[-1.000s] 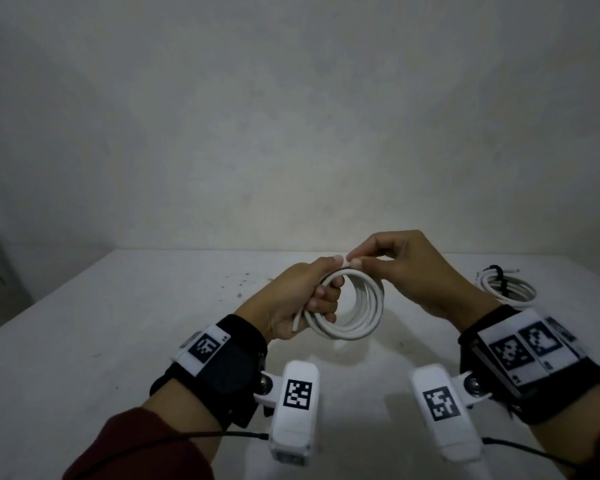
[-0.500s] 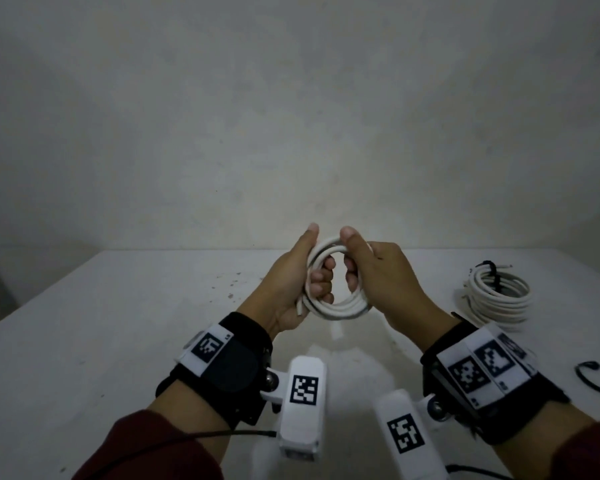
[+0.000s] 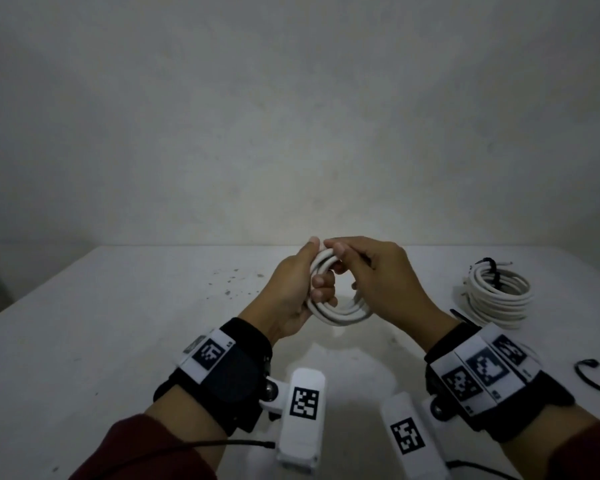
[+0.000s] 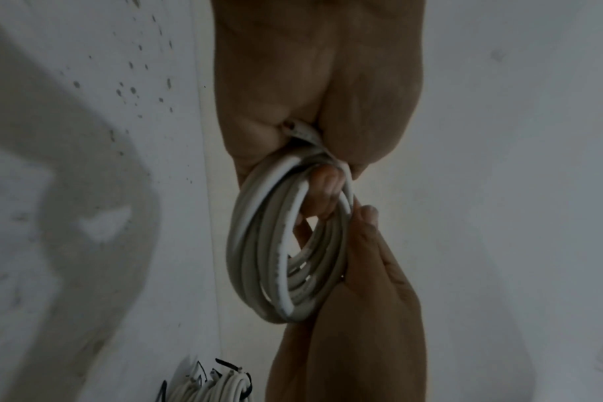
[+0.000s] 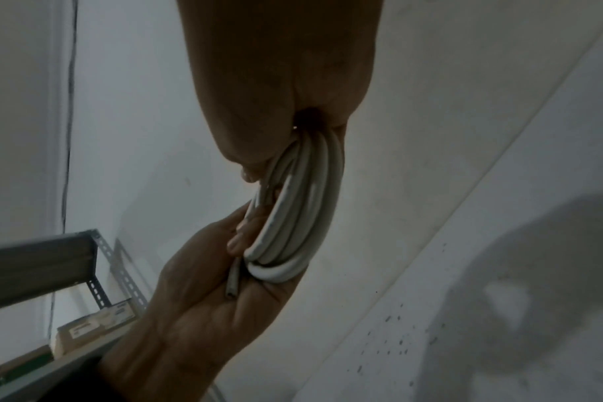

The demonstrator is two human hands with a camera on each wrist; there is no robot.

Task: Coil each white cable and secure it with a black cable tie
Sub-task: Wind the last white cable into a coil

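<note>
White table [image 3: 118,341], dark specks near middle. Tied cable coil [image 3: 497,299] resting at right; loose black tie [image 3: 593,375] near right edge.

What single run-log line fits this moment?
left hand: grips coiled white cable | right hand: grips it | black tie: not on

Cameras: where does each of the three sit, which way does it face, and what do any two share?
Head: on the head, looking forward and down at the table; both hands, wristbands and sleeves show, left hand and right hand gripping the coil.
Left wrist: looks along the left hand at the coil.
Right wrist: looks along the right hand at the coil.
Shared: all show the coil and both hands; head and left wrist show the tied coils.
</note>
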